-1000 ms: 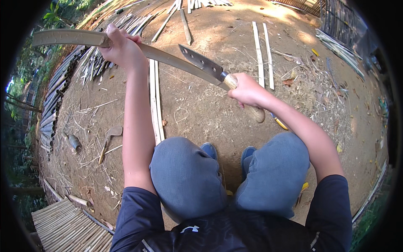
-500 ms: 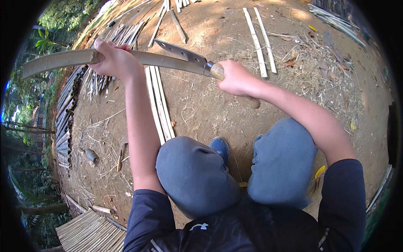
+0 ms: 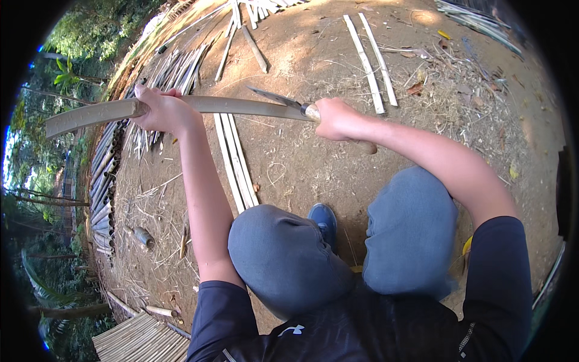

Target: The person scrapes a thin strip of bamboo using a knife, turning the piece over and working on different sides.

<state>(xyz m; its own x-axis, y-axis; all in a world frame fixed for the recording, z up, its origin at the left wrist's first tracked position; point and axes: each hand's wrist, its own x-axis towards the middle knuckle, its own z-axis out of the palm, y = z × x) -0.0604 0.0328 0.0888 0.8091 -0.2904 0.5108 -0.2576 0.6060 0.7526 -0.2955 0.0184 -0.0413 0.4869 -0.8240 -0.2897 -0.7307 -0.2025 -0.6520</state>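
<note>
My left hand (image 3: 166, 113) is closed around a long split bamboo strip (image 3: 235, 105), held up across the upper left with one end sticking out past the hand. My right hand (image 3: 339, 120) grips the wooden handle of a knife (image 3: 276, 98), whose narrow dark blade points left just above the strip. The strip's right end meets the knife near the top of its handle; whether the blade touches the strip, I cannot tell. The handle's butt shows below my right hand.
Pale bamboo strips (image 3: 235, 158) lie on the dirt between my arms, and two more strips (image 3: 369, 66) lie beyond my right hand. Dark bamboo poles (image 3: 104, 187) are stacked at left. A bottle (image 3: 143, 236) lies near them. A slatted bamboo mat (image 3: 142, 339) is at lower left.
The knife blade has tilted and now shows narrower, closer along the strip. My left hand and the strip's left end sit lower in the picture; the whole view has shifted slightly.
</note>
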